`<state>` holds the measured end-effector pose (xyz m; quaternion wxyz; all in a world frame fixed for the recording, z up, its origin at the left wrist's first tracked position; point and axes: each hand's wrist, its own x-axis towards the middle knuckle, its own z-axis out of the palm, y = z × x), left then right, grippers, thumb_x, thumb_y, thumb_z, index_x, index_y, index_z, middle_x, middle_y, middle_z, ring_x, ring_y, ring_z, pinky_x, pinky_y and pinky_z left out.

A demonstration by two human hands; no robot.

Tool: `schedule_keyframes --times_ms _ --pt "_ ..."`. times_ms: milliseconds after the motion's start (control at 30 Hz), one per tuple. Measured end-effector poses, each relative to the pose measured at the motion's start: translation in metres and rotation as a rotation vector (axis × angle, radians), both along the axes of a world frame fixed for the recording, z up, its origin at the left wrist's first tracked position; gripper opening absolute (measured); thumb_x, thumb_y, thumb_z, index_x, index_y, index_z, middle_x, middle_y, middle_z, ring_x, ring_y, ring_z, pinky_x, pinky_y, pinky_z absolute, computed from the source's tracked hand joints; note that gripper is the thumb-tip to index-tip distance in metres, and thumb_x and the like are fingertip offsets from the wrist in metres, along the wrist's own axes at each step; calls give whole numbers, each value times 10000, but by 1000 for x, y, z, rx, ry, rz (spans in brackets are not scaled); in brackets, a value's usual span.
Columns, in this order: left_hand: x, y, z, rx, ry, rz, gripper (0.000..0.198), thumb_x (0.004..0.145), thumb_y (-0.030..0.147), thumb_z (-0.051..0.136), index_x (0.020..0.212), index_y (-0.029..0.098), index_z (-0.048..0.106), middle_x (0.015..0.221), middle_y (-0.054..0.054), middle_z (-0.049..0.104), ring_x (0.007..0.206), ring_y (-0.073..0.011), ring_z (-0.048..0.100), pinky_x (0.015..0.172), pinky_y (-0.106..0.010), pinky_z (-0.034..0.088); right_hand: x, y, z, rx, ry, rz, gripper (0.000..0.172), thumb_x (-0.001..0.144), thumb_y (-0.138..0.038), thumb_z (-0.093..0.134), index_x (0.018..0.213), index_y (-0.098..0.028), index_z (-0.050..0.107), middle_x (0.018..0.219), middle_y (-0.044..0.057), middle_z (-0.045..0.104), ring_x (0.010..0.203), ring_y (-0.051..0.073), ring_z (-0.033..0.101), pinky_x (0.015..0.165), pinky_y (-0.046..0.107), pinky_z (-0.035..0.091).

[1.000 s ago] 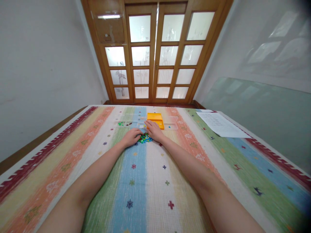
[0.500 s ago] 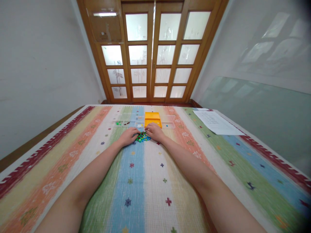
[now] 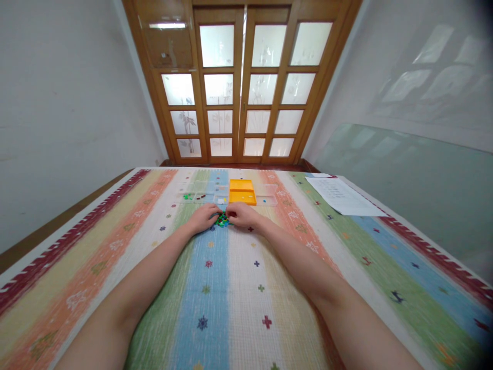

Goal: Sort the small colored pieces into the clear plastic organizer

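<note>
A small heap of tiny toy bricks [image 3: 222, 220], mostly green with some blue and other colours, lies on the striped tablecloth between my hands. My left hand [image 3: 204, 217] rests at the heap's left edge, fingers bent and thumb apart from them, with nothing visible held. Over the right side of the heap is my right hand [image 3: 242, 215]; its fingertips are pinched together among the bricks, and anything in them is too small to make out. Just beyond stands an open yellow box [image 3: 242, 185] with a few small pale pieces in its near half.
Clear plastic trays flank the yellow box; the left tray [image 3: 210, 198] holds green, dark red, white and yellow pieces, the right tray [image 3: 271, 200] a blue one. Printed paper sheets [image 3: 342, 195] lie at the right. The striped tablecloth [image 3: 246, 288] covers the table.
My right hand has moved left and nearer, from the front edge of the yellow box onto the heap, covering its right part. My left hand has hardly moved.
</note>
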<state>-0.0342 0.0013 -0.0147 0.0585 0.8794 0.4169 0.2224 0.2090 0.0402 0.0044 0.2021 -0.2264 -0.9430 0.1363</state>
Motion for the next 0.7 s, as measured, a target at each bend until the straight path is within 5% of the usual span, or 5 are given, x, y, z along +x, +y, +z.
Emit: schedule_keyframes --times_ms 300,700 --pt "1 -1 2 -20 -23 7 286 948 225 546 1174 241 720 1153 -65 697 1126 -221 617 1041 -380 465 6 -13 25 61 -194 72 153 790 -186 667 941 -189 691 944 61 679 849 201 568 758 287 415" --pt "1 -3 5 -25 -20 6 288 927 200 556 1155 243 727 1140 -63 701 1118 -226 622 1035 -383 473 -3 -12 9 111 -95 76 98 874 -168 640 923 -203 717 925 47 672 855 194 583 769 285 413"
